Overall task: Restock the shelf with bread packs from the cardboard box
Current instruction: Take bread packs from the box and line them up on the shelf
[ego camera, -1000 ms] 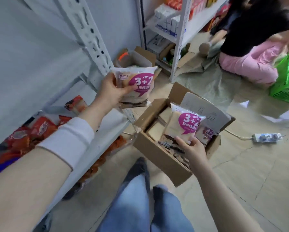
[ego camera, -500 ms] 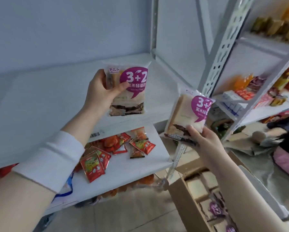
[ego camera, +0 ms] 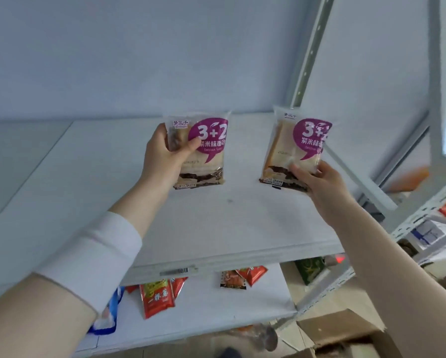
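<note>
- Our left hand (ego camera: 162, 161), at the centre of the frame, grasps one bread pack (ego camera: 203, 156): the thumb lies across the front by the purple "3+2" label and the fingers wrap round the pack's left edge.
- This pack is upright, with its lower edge low over the white shelf (ego camera: 229, 215); we cannot tell whether it touches the board.
- Our right hand (ego camera: 317, 184), right of centre, pinches a second bread pack (ego camera: 296, 151) by its lower right corner, thumb on the front.
- The second pack leans a little to the right, and its lower edge is also close above the shelf.
- The two packs are side by side and apart, both labels facing us.
- A white cuff (ego camera: 92, 259) covers our left forearm at the lower left.
- On the lower shelf (ego camera: 216, 306), beneath the front edge of the white shelf, lie red snack sachets (ego camera: 157, 299).
- The cardboard box (ego camera: 346, 332) sits at the bottom right corner, on the floor; only its flaps show.
- A grey perforated upright (ego camera: 309, 52) rises in the upper right of the frame.
</note>
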### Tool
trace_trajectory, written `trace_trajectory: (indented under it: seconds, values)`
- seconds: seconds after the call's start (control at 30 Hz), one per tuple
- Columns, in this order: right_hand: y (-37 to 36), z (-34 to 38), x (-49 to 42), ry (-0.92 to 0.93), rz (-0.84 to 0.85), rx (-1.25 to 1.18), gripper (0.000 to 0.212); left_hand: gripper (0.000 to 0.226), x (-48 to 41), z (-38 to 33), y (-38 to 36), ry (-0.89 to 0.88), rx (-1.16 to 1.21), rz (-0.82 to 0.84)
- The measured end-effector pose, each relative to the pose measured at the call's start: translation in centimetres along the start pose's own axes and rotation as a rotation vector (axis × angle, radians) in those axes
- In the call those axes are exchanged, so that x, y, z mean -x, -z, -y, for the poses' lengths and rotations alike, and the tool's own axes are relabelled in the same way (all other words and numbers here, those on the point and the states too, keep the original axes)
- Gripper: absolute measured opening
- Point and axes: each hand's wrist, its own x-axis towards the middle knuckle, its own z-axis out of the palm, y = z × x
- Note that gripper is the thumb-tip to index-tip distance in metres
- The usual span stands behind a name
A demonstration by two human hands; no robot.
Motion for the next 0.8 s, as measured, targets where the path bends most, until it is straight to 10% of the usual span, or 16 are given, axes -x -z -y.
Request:
trace_trajectory:
  seconds: [0.8]
  values:
    - [-1.1, -4.8, -36.4, 0.201, 0.166, 0.475, 0.035, 0.032, -28.2, 12.8, -14.5, -0.009, 0.057, -0.003]
